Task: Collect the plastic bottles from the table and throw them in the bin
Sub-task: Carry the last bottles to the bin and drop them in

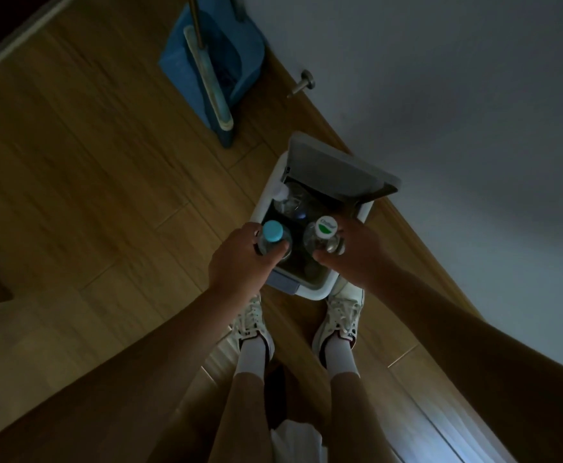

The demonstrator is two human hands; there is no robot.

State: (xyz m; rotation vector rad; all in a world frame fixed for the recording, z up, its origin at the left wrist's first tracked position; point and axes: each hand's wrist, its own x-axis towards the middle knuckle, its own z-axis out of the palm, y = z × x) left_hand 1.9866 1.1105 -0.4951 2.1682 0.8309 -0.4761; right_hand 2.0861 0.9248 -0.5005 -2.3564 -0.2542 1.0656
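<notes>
I look straight down at a white bin [262, 203] on the wooden floor, its grey lid [336, 168] tilted up against the wall. My left hand [236, 259] grips a clear plastic bottle with a light blue cap [272, 231] upright over the bin's opening. My right hand [357, 255] holds a second clear bottle with a white and green cap [326, 226], also over the opening. Inside the bin, at the far side, lies another clear bottle [290, 200].
A blue mop bucket with a flat mop [213, 71] stands further along the wall. A metal door stop [301, 82] sits at the base of the white wall [457, 95]. My white shoes [340, 319] stand just in front of the bin.
</notes>
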